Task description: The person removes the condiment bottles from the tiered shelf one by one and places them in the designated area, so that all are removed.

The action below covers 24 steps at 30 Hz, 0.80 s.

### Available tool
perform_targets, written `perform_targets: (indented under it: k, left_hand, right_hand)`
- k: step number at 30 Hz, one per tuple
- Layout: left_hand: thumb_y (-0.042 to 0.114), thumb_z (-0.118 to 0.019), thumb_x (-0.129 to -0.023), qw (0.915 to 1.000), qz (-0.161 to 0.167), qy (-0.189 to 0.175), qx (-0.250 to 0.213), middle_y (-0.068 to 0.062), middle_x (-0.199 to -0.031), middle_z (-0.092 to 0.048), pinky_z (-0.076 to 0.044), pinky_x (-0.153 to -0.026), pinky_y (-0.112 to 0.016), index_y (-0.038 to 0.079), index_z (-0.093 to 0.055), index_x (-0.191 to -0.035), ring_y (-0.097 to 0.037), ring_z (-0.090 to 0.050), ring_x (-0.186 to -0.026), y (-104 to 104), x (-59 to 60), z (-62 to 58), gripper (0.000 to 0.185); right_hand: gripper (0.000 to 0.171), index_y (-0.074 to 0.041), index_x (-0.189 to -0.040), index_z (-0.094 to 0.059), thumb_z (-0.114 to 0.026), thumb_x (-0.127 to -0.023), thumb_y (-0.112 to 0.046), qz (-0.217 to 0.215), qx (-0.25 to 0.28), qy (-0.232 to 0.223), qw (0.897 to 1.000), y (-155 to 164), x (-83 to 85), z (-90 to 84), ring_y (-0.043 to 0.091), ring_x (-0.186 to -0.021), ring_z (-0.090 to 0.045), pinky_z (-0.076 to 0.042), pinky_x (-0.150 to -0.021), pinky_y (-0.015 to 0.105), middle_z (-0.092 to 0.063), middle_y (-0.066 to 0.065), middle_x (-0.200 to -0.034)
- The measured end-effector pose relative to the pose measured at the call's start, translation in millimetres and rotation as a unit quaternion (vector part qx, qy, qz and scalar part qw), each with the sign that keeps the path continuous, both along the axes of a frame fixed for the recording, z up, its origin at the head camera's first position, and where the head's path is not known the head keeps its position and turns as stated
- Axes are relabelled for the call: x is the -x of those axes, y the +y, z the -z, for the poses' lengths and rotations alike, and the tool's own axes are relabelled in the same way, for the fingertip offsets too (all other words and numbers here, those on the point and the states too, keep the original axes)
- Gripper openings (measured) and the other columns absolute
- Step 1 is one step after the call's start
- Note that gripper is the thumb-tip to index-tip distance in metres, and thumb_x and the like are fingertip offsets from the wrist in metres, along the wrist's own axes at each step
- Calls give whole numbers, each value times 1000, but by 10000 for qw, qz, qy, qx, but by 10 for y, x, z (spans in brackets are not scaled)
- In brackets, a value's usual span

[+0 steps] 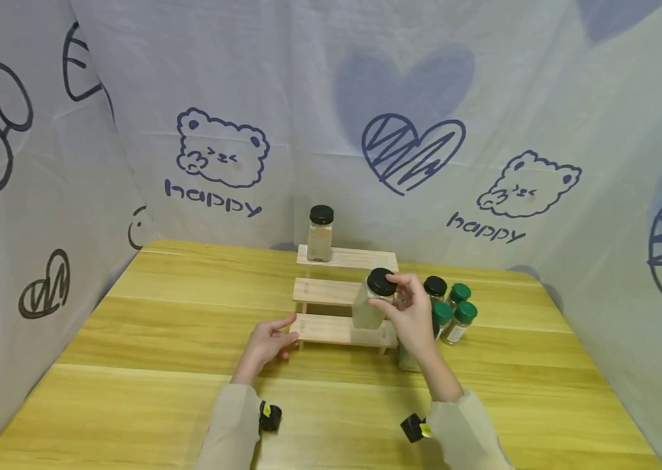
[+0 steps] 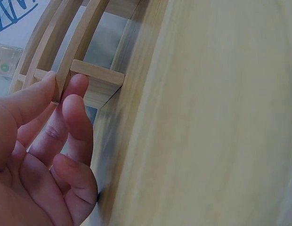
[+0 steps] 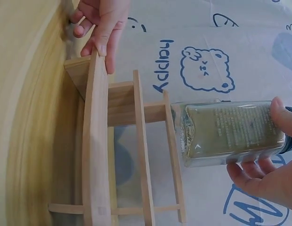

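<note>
A three-tier wooden rack (image 1: 331,328) stands toward the back of the table. My left hand (image 1: 266,343) pinches the left end of its lowest tier between thumb and fingers, as the left wrist view shows closely. With thumb and fingertips near the top, my right hand (image 1: 412,316) grips a square glass spice jar (image 3: 226,132) with a black lid (image 1: 382,281). The jar is held above the tiers, and pale, greenish powder or fine seasoning fills most of it. Another black-lidded jar (image 1: 319,243) sits at the left end of the top tier.
To the right of the rack several jars stand grouped, among them a black-lidded one (image 1: 435,287) and a small green-lidded one (image 1: 463,314). One more jar (image 1: 409,360) is partly hidden by my right hand. A printed cloth (image 1: 313,130) hangs behind the wooden table (image 1: 149,326).
</note>
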State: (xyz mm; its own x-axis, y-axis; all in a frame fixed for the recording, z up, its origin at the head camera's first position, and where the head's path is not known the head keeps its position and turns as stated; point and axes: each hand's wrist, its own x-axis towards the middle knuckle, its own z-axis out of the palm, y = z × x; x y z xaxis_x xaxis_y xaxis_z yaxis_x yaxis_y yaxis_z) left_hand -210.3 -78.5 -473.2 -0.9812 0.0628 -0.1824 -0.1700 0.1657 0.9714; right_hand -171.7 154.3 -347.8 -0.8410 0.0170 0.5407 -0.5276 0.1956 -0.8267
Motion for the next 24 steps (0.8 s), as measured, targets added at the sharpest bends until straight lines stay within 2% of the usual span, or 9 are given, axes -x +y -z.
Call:
perform_targets:
  k: [3,6,9,12,18,24]
  left_hand:
    - [6,-62,-84,10000,31,48,-49,-15,-80,-66,-34,-39,-19,7,-51,-126,-10,-47,-39,-5,-9,-3,43]
    - [7,-63,-83,9996,145,216,-139,-13,-78,-67,-36,-39,-18,7,-52,-125,-10,-48,-40,-15,-27,-6,43]
    - [9,-64,-83,9992,190,308,-191,-11,-76,-67,-36,-39,-18,6,-52,-124,-10,-48,-40,-20,-36,-13,43]
    - [7,-63,-84,9996,137,195,-158,-12,-77,-67,-34,-39,-17,7,-52,-125,-10,-48,-40,-14,-20,-5,43]
    - [5,-61,-84,10000,22,27,-10,-15,-80,-66,-31,-38,-18,7,-51,-126,-10,-46,-38,5,20,32,43]
    - [5,-61,-84,10000,-7,-45,-63,-15,-81,-66,-31,-38,-18,9,-50,-127,-10,-46,-38,6,16,5,44]
  right_hand:
    - [38,13,-102,-50,-68,-69,15,70,-99,-37,9999,35,-36,32,19,-61,-35,-30,-52,19,-50,13,-90]
    - [38,12,-102,-50,-68,-69,14,46,-96,-48,9999,91,-32,117,19,-60,-33,-30,-52,18,-49,12,-88]
    - [39,11,-102,-50,-69,-68,14,1,-69,-29,10000,154,-18,223,19,-61,-35,-31,-52,17,-50,14,-92]
    - [39,9,-101,-51,-70,-67,12,1,-79,-16,10000,215,-24,312,14,-64,-40,-33,-52,16,-51,15,-96]
    - [39,11,-100,-50,-70,-66,15,-67,-73,62,9999,315,-108,370,8,-80,-53,-42,-56,16,-53,11,-99]
    - [41,11,-99,-49,-69,-64,19,-23,-99,22,9999,402,-186,404,7,-81,-54,-45,-59,16,-52,9,-100]
